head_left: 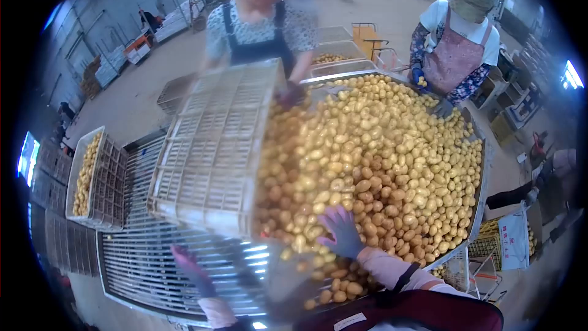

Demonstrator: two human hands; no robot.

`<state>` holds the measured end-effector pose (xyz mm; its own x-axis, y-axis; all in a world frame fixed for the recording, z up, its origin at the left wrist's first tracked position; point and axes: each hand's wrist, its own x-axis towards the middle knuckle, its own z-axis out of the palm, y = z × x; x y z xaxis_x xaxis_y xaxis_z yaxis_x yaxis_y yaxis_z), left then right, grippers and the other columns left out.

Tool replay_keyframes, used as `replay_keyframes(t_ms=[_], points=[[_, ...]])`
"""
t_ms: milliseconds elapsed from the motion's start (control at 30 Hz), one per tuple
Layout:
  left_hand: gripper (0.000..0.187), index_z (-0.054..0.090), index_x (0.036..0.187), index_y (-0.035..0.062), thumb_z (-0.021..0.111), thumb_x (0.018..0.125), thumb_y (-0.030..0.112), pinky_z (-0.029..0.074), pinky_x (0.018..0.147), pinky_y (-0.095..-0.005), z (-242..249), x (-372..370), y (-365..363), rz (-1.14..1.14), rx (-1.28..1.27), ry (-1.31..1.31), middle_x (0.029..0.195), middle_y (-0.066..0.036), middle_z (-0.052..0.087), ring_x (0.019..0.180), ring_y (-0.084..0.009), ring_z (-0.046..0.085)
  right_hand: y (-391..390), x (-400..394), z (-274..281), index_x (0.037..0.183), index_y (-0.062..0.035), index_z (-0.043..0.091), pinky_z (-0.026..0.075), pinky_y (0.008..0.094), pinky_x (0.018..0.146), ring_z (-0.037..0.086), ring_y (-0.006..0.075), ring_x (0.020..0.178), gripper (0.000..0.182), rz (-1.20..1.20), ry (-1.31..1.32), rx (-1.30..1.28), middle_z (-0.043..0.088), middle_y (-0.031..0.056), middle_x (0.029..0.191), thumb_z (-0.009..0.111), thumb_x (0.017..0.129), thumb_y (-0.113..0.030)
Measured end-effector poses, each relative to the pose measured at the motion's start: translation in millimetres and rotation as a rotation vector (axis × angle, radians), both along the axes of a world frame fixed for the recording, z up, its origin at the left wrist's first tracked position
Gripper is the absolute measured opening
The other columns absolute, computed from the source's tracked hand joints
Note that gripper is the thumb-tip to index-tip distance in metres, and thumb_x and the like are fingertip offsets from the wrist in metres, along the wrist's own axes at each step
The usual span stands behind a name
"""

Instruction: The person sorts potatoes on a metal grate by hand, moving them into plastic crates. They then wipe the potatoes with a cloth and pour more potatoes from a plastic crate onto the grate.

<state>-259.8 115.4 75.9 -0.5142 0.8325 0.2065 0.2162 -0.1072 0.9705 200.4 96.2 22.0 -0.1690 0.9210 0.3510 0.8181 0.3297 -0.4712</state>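
A large pile of small yellow potatoes (380,159) fills a metal sorting table (481,178). A white plastic crate (214,147) is tipped on its side over the pile's left edge, held at its far end by a person in dark overalls. My right hand (342,232), in a purple glove, rests spread on the potatoes beside the crate's near corner. My left hand (191,268), gloved and blurred, hangs below the crate over the metal grate, fingers apart and holding nothing.
A metal roller grate (147,251) lies to the left below the crate. Another crate of potatoes (89,178) stands at the far left. A second worker in a pink apron (456,55) stands at the table's far right. Baskets (490,245) sit at right.
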Motion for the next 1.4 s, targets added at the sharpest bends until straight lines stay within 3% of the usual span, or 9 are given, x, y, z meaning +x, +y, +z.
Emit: replay_keyframes(t_ms=[67,267,467,633,767,867,1100,1233,1400], points=[[0.071,0.015,0.16,0.0092,0.035,0.106,0.05,0.017,0.122,-0.0468,20.1,1.9,42.3,-0.088,0.092,-0.002,0.165,-0.016,0.017,0.152,-0.03,0.018,0.1,0.0,0.5,0.136,-0.0137,0.055,0.03,0.0576,0.107,0.038,0.0435,0.131,0.067,0.0,-0.002,0.012,0.048,0.0151,0.138,0.071,0.082,-0.05],[0.062,0.02,0.158,0.0056,0.04,0.106,0.034,0.029,0.117,-0.0378,19.2,-9.3,100.9,-0.031,0.192,-0.439,0.156,-0.012,0.036,0.141,-0.0228,0.037,4.1,-18.0,-0.3,0.133,-0.0187,0.057,0.033,0.0578,0.103,0.039,0.0425,0.129,0.065,-0.115,0.106,0.043,0.048,0.0129,0.138,0.072,0.081,-0.055],[0.065,0.025,0.155,0.0039,0.039,0.105,0.043,0.028,0.117,-0.0382,52.0,25.2,91.6,-0.131,0.292,-0.272,0.153,-0.014,0.039,0.139,-0.0246,0.04,2.0,-21.2,3.9,0.132,-0.0182,0.055,0.029,0.0614,0.108,0.037,0.0455,0.13,0.065,-0.139,0.09,0.031,0.046,0.0165,0.138,0.072,0.082,-0.056],[0.062,0.045,0.137,0.0068,0.06,0.093,0.049,0.035,0.11,-0.0433,63.3,73.1,76.5,-0.086,0.446,0.049,0.137,-0.01,0.048,0.124,-0.0251,0.048,0.1,-27.0,-37.7,0.136,-0.0163,0.054,0.032,0.0573,0.109,0.04,0.0422,0.131,0.065,-0.165,0.463,-0.081,0.048,0.0164,0.139,0.068,0.085,-0.054],[0.047,0.054,0.092,0.0116,0.069,0.087,0.055,0.044,0.085,-0.038,112.0,224.6,24.6,-0.211,0.552,0.39,0.097,-0.006,0.05,0.089,-0.0226,0.051,-23.7,-6.7,-33.7,0.139,-0.0165,0.053,0.032,0.056,0.11,0.042,0.0412,0.131,0.066,-0.013,0.244,-0.031,0.05,0.0164,0.138,0.064,0.087,-0.054],[0.069,0.058,0.088,0.0123,0.072,0.068,0.077,0.042,0.078,-0.0415,145.2,271.9,9.5,-0.147,0.651,1.117,0.088,-0.007,0.054,0.085,-0.0278,0.051,-45.9,9.6,-40.1,0.142,-0.0166,0.052,0.032,0.0551,0.11,0.044,0.0405,0.131,0.067,0.061,0.202,-0.03,0.052,0.0163,0.138,0.061,0.088,-0.055],[0.072,0.057,0.075,0.0075,0.079,0.053,0.073,0.042,0.07,-0.0366,200.4,294.6,29.0,-0.059,0.485,1.02,0.078,-0.008,0.05,0.078,-0.0255,0.051,-76.6,51.6,-25.8,0.142,-0.0268,0.054,0.031,0.056,0.11,0.045,0.039,0.132,0.06,0.248,-0.054,-0.226,0.05,0.0117,0.145,0.059,0.089,-0.053],[0.057,0.061,0.111,0.0012,0.08,0.08,0.045,0.047,0.089,-0.0382,201.6,240.9,52.3,-0.129,0.469,0.557,0.11,-0.011,0.056,0.1,-0.0241,0.056,-80.0,52.5,-36.7,0.123,-0.0194,0.068,0.031,0.0555,0.111,0.046,0.0382,0.128,0.047,0.203,-0.043,-0.096,0.051,0.0123,0.144,0.064,0.086,-0.049],[0.065,0.045,0.142,0.0,0.072,0.091,0.031,0.035,0.11,-0.0471,177.8,188.2,-14.3,0.277,0.53,0.926,0.143,-0.019,0.045,0.134,-0.033,0.04,-78.6,51.1,-19.3,0.124,-0.0185,0.067,0.034,0.0535,0.105,0.049,0.0351,0.119,0.05,0.198,-0.103,-0.002,0.062,0.0093,0.128,0.065,0.085,-0.051]])
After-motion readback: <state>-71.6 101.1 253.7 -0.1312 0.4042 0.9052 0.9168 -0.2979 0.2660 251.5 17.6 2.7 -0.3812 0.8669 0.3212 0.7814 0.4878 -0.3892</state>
